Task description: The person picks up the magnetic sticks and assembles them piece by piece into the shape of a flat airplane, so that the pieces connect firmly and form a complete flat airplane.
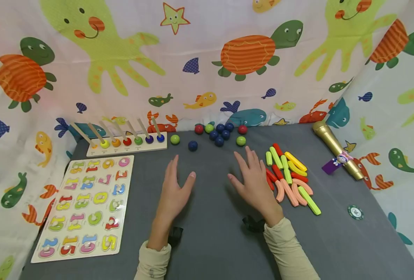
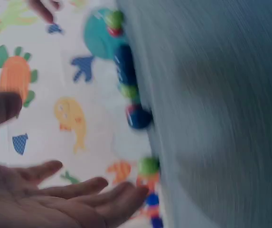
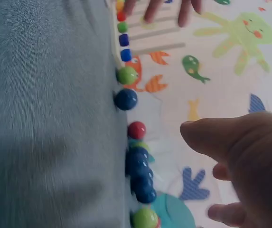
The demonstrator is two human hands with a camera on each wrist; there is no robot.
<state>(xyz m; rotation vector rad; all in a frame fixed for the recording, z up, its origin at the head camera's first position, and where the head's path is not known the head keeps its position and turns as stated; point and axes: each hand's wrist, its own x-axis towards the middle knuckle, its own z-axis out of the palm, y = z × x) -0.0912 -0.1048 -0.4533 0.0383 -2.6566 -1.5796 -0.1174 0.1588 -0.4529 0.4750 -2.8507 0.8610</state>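
Note:
My left hand hovers over the middle of the grey table, fingers straight and thumb spread, holding nothing. Opposite it, my right hand is likewise spread and holds nothing; its fingers point toward the balls at the back. Just right of that hand lies a pile of red, yellow, green and pink foam-like sticks. Beyond both hands sit several dark blue balls, two red balls and a few green balls. In the right wrist view, a lone blue ball is beside a green one.
At left lies a number puzzle board. Behind it stands a wooden peg board with coloured beads on its pegs. A gold toy microphone and a green-and-white poker chip are at right. A sea-animal cloth hangs behind the table.

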